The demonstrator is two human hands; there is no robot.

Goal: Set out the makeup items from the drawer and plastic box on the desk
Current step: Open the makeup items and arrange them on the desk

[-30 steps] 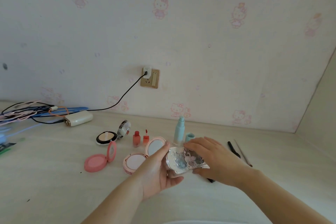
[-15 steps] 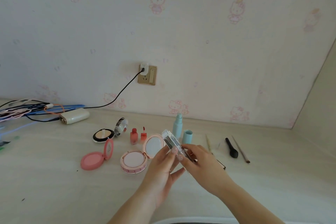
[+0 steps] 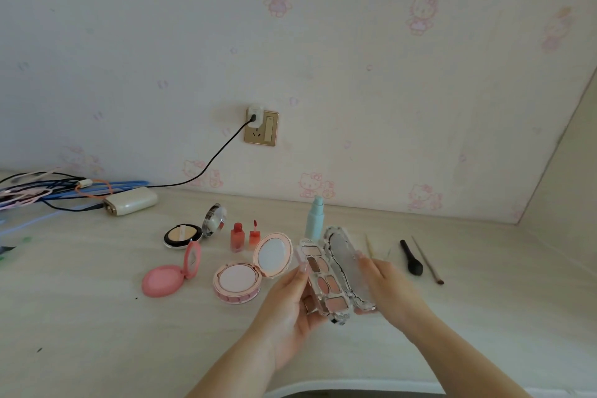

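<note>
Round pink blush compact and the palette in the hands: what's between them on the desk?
In the head view, an open pink powder compact with a scalloped base lies between the round pink blush compact and the open eyeshadow palette, its raised mirror lid nearest the palette.

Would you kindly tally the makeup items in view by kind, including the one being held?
Round compacts, open: 3 (cream, coral, pink)
Red lip tint bottles: 2
Blue pump bottle: 1
Eyeshadow palette, held open by left hand and right hand: 1
Brushes: 2
Total: 9
</note>
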